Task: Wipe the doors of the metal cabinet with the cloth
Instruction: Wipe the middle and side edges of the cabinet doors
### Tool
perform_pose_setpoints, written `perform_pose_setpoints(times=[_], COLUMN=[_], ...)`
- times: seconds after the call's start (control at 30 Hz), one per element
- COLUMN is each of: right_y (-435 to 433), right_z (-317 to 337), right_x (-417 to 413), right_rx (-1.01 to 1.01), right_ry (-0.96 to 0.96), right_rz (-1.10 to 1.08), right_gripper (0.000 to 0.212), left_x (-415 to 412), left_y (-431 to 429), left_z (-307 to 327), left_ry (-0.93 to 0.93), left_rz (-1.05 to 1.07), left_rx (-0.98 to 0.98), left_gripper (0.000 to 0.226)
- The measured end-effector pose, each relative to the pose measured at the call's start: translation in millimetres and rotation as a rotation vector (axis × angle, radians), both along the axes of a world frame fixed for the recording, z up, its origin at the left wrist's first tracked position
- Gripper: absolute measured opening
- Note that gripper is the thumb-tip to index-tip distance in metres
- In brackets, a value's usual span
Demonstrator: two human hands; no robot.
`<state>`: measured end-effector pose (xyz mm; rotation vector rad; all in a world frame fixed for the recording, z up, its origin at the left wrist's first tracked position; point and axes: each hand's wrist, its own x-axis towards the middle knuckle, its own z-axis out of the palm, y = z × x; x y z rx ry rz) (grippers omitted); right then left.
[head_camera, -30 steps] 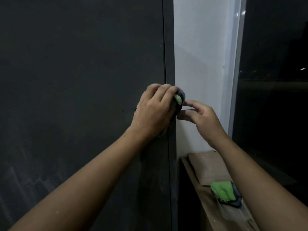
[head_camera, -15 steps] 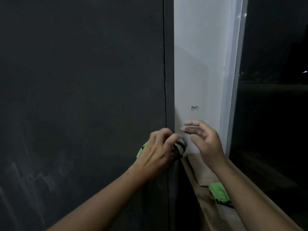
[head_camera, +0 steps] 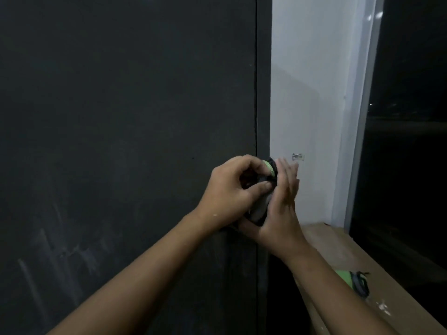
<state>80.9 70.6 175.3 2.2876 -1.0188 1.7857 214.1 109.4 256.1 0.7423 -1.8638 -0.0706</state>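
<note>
The cloth (head_camera: 262, 206) is bunched into a wad at the right-hand edge of the cabinet door (head_camera: 121, 117), partway up it. The left hand (head_camera: 232, 189) has its grip curled tight round the wad, thumb and fingers closed on it. The right hand (head_camera: 280, 209) lies against it from the side away from the door, fingers straight and pressed flat, not curled. From where I stand it looks like a refold rather than a wipe.

The risk I'd see is the wad slipping out between the two hands while it is being reshaped. It would drop down past the door's edge into the dark gap beside the wooden surface (head_camera: 338, 243), where a second green rag (head_camera: 355, 282) lies. A tight ball would also touch little of the door and leave the pale smears low on it (head_camera: 72, 257).

Half a second ago the right hand hung loose just off the door's edge, clear of the cloth. Now it is on it, and both hands sit higher along that edge.
</note>
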Motion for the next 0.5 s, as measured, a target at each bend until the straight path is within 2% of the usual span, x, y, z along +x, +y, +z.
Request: perform_pose_setpoints(times=[0.07, 0.13, 0.23, 0.33, 0.43, 0.5], right_y=[-5, -11, -13, -9, -8, -6], right_z=[-10, -24, -42, -64, -88, -92], right_x=[7, 7, 7, 10, 0, -10], right_rx=[-0.094, -0.230, -0.370, -0.468, -0.526, -0.537], right_ry=[0.005, 0.094, 0.260, 0.469, 0.702, 0.789], right_rz=[-0.125, -0.214, -0.190, -0.151, -0.089, -0.058], right_gripper=[0.106, 0.087, 0.066, 0.045, 0.036, 0.032], left_x=[27, 51, 79, 96, 105, 109], left_y=[6, 7, -1, -7, -3, 0], left_z=[1, -4, -17, -29, -35, -38], left_ry=[-0.197, -0.344, -0.521, -0.715, -0.776, -0.797], left_rz=[0.056, 0.166, 0.305, 0.333, 0.317, 0.312], left_rx=[-0.119, -0.285, -0.432, -0.462, -0.421, -0.394], left_gripper=[0.015, 0.018, 0.025, 0.025, 0.024, 0.026])
